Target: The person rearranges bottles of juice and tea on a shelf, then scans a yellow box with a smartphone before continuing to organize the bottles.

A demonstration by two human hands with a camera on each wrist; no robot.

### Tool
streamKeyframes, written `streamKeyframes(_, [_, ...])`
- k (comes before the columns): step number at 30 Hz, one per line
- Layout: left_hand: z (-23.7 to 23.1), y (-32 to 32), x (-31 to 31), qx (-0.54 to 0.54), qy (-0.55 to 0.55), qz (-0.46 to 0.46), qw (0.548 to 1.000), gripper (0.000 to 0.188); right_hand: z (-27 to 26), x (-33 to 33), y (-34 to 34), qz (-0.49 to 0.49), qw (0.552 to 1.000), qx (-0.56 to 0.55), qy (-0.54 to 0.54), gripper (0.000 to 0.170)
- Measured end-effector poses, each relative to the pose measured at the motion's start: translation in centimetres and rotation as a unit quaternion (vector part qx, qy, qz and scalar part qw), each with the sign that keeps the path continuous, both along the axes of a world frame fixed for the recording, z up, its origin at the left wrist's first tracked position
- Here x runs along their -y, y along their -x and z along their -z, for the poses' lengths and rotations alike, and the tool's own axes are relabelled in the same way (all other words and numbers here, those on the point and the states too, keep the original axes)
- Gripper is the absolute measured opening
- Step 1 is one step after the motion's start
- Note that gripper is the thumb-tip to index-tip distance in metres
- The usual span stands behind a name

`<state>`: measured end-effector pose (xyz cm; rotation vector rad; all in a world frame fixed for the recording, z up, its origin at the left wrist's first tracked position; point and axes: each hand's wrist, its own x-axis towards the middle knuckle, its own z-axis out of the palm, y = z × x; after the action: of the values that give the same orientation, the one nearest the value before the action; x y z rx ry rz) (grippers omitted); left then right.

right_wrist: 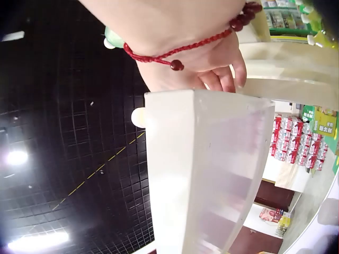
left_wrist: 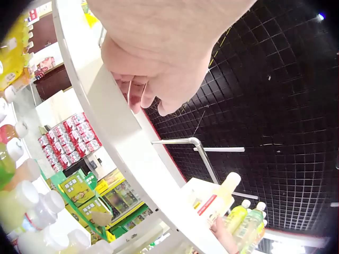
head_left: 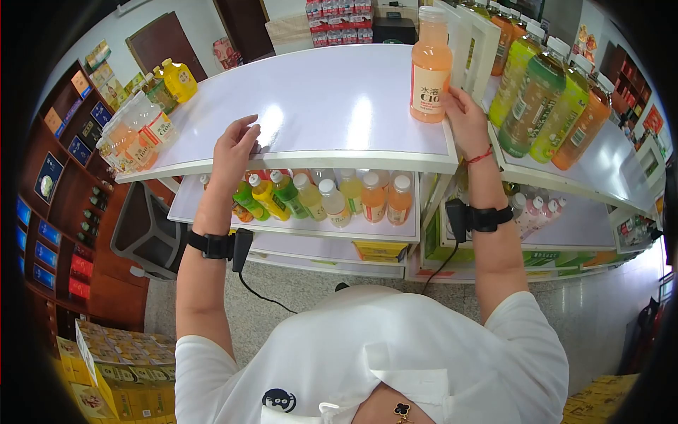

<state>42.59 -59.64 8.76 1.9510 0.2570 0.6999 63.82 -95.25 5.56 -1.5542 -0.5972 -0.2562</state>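
Note:
An upright bottle of orange drink (head_left: 429, 81) stands on the white counter (head_left: 325, 92) at its right end, near the front corner. My right hand (head_left: 467, 124) holds its right side low down, some fingers hidden behind it; the left wrist view also shows this bottle (left_wrist: 216, 201). In the right wrist view my right hand (right_wrist: 193, 61) is behind the white edge, its grip mostly hidden. Over the counter's front edge, left of centre, my left hand (head_left: 234, 152) hangs with loosely bent fingers and nothing in it; the left wrist view shows the hand (left_wrist: 159, 58) beside the edge.
Clear and orange bottles (head_left: 138, 134) and yellow ones (head_left: 178, 81) stand at the counter's left end. Tall green and orange bottles (head_left: 533, 102) line the right-hand counter. A lower shelf holds several bottles (head_left: 332, 201). A mesh chair (head_left: 148, 226) is at the left.

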Motion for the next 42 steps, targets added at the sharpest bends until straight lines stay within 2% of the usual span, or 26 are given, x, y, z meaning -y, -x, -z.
streamKeyframes(5, [0.2,0.2,0.5,0.019,0.025,-0.001,0.999,0.031,-1.0,-0.3,1.5,0.020,0.998,-0.059,-0.026,0.052])
streamKeyframes(9, [0.2,0.6,0.4,0.016,-0.005,-0.003,1.000,0.031,-0.1,-0.9,0.7,-0.051,0.997,-0.043,-0.049,0.053])
streamKeyframes(15, [0.3,0.7,0.6,0.008,-0.003,-0.003,1.000,0.032,-0.9,-0.9,0.9,-0.037,0.999,-0.027,0.012,0.054])
streamKeyframes(21, [0.2,0.8,0.4,0.000,-0.016,-0.012,1.000,0.035,-0.7,-1.1,0.7,-0.065,0.998,-0.022,0.003,0.056])
streamKeyframes(29, [-0.4,1.9,-0.9,0.002,0.036,0.053,0.998,0.035,-0.7,-0.9,0.7,-0.048,0.998,-0.019,0.026,0.053])
streamKeyframes(31, [-0.5,2.3,-1.8,-0.003,0.025,0.052,0.998,0.035,-0.7,-0.9,0.7,-0.053,0.998,-0.016,0.031,0.051])
streamKeyframes(33, [-0.4,2.5,-2.8,-0.006,0.013,0.049,0.999,0.034,-0.4,-0.5,0.2,-0.047,0.995,0.036,0.083,0.047])
streamKeyframes(34, [-0.2,2.6,-3.8,-0.003,-0.006,0.034,0.999,0.034,-0.8,-0.2,0.3,-0.041,0.992,0.012,0.121,0.042])
streamKeyframes(37, [0.9,3.1,-9.0,0.034,-0.056,-0.035,0.997,0.033,0.6,0.4,-1.5,-0.068,0.994,0.007,0.081,0.033])
streamKeyframes(40, [0.2,5.7,-13.3,0.040,-0.078,-0.086,0.992,0.033,0.4,0.2,-0.9,-0.079,0.993,-0.017,0.086,0.043])
streamKeyframes(42, [0.2,6.3,-17.0,0.066,-0.042,-0.136,0.988,0.035,-0.2,-0.2,-0.2,-0.076,0.993,-0.026,0.089,0.045])
